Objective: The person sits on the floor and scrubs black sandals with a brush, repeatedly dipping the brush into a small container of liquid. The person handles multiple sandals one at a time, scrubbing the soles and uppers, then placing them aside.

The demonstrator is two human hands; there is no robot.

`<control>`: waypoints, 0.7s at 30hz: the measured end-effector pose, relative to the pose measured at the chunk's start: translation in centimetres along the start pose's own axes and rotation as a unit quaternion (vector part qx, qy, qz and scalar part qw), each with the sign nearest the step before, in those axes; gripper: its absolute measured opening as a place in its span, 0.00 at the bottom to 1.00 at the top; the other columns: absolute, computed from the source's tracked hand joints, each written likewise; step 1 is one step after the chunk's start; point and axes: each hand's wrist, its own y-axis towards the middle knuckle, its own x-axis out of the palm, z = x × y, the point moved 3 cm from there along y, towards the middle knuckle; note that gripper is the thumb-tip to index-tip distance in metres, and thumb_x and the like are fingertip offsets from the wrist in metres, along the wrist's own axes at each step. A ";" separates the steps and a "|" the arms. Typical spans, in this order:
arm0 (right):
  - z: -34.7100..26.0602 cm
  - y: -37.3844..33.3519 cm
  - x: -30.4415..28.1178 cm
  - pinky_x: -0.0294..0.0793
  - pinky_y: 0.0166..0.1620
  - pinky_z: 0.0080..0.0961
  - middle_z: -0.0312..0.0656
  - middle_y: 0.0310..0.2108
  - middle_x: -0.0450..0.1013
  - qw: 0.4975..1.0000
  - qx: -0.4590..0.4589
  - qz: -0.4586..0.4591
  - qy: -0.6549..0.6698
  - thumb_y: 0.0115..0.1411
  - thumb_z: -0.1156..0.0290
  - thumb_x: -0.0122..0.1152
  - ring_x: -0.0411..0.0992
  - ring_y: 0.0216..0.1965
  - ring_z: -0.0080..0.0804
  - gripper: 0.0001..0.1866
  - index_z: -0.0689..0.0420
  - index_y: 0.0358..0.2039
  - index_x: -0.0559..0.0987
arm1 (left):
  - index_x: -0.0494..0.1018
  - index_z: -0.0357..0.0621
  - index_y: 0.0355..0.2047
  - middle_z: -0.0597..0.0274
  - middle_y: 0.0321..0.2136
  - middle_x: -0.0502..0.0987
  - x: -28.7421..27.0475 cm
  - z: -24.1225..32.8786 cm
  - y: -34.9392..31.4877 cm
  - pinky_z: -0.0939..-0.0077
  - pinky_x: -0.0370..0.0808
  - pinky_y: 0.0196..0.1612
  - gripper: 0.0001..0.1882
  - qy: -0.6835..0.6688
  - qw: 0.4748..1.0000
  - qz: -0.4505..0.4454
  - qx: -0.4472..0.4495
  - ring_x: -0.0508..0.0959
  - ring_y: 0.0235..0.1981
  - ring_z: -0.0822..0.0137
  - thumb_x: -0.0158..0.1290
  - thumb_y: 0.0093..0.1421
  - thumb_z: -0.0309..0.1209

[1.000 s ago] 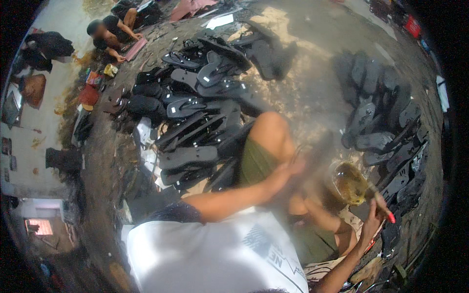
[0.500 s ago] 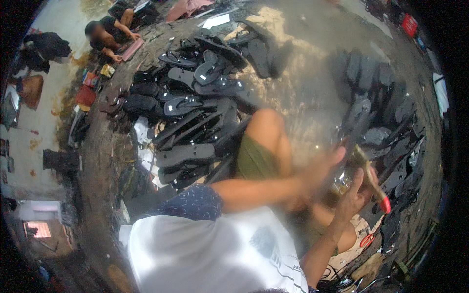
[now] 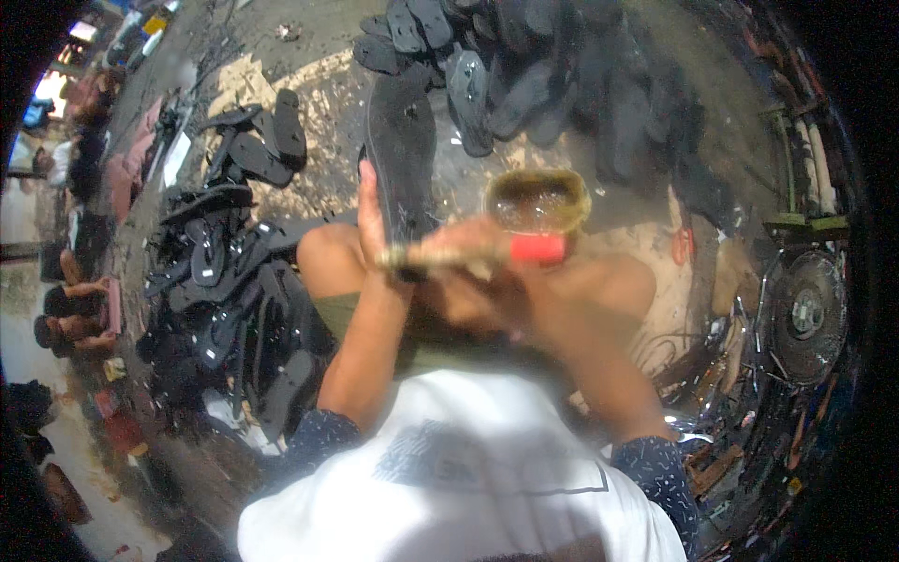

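Observation:
A long black sandal sole [image 3: 403,140] stands out in front of me, its near end gripped by my left hand [image 3: 375,220]. Close against that near end, my right hand [image 3: 464,242] is closed round a brush [image 3: 537,248] with a pale handle and a red end. The brush lies roughly crosswise, its other end by my left wrist. Motion blurs the right fingers and the bristles. Just beyond the red end sits a crusted yellow-brown container [image 3: 582,217] of glossy brown liquid.
Black sandals [image 3: 215,258] lie heaped at left, and black soles [image 3: 534,89] are piled ahead and right. A red-handled tool [image 3: 682,244] rests on the right. Farther right stands a round dark disc-like object [image 3: 803,314]. Another person [image 3: 80,314] crouches at far left.
My view has swung to the right. The left hand has come back from the right side and now holds the sole ahead of me. The brush has turned from steep to nearly crosswise.

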 end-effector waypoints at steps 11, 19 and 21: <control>0.4 -4.1 -1.3 0.72 0.53 0.36 0.47 0.48 0.75 0.991 0.125 0.029 0.030 0.59 0.73 0.63 0.72 0.52 0.42 0.18 0.58 0.50 0.76 | 0.74 0.44 0.46 0.57 0.30 0.81 -0.2 -1.6 1.3 0.64 0.82 0.29 0.28 0.080 0.992 0.097 -0.022 0.81 0.24 0.59 0.45 0.65 0.56; -6.8 -13.3 -16.6 0.68 0.54 0.23 0.37 0.45 0.72 0.832 0.115 0.542 0.031 0.63 0.72 0.60 0.69 0.46 0.21 0.16 0.60 0.51 0.72 | 0.74 0.41 0.44 0.56 0.39 0.81 -0.3 -18.3 4.6 0.64 0.79 0.45 0.19 0.040 0.948 0.067 -0.309 0.81 0.39 0.59 0.48 0.63 0.43; -8.6 -14.3 -18.4 0.66 0.56 0.23 0.37 0.46 0.71 0.816 0.115 0.566 -0.008 0.64 0.73 0.59 0.69 0.47 0.22 0.17 0.60 0.52 0.70 | 0.68 0.42 0.55 0.52 0.53 0.74 1.5 -22.1 11.0 0.57 0.74 0.53 0.24 0.122 0.955 -0.054 -0.266 0.76 0.47 0.55 0.47 0.65 0.44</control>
